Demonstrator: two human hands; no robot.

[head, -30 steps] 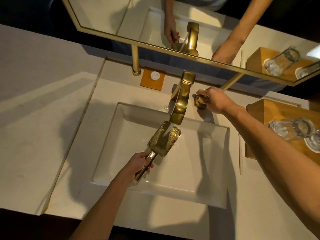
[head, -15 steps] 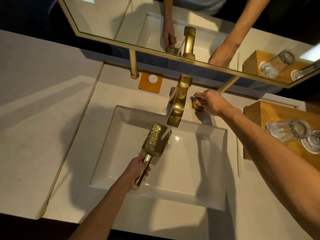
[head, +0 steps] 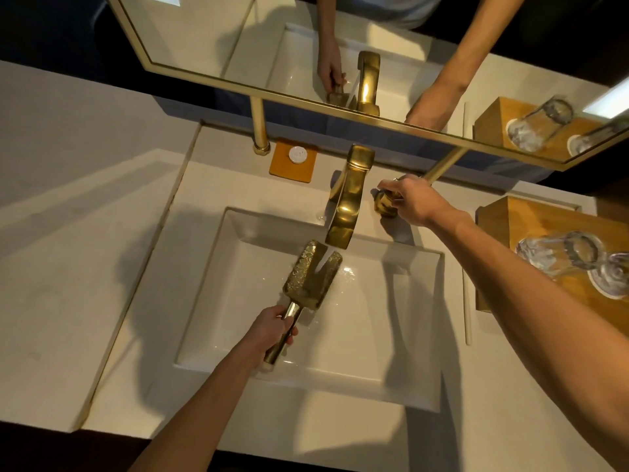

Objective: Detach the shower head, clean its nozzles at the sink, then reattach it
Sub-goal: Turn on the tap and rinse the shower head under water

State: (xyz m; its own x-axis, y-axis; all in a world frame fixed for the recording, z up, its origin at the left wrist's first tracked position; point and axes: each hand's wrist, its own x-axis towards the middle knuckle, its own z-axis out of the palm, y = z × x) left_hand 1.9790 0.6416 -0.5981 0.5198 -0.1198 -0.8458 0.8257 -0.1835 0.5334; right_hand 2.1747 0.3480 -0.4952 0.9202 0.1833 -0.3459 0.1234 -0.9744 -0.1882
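Shower head (head: 311,275) over the sink (head: 391,335), just under the tap (head: 347,206), face up in the running water. Left hand (head: 269,330) clenched round its handle, near the sink's front rim. Right hand (head: 413,201) grasping the tap knob (head: 384,202), right of the tap. Glasses (head: 558,255) on a wooden tray (head: 500,219) further right on the worktop (head: 68,250).

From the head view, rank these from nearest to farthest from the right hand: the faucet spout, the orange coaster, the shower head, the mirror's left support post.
Measured from the right hand, which grips the tap handle:
1. Faucet spout, just to its left.
2. Shower head, below-left over the basin, under the running water.
3. Orange coaster, farther left by the back wall.
4. Left support post, beyond the coaster.
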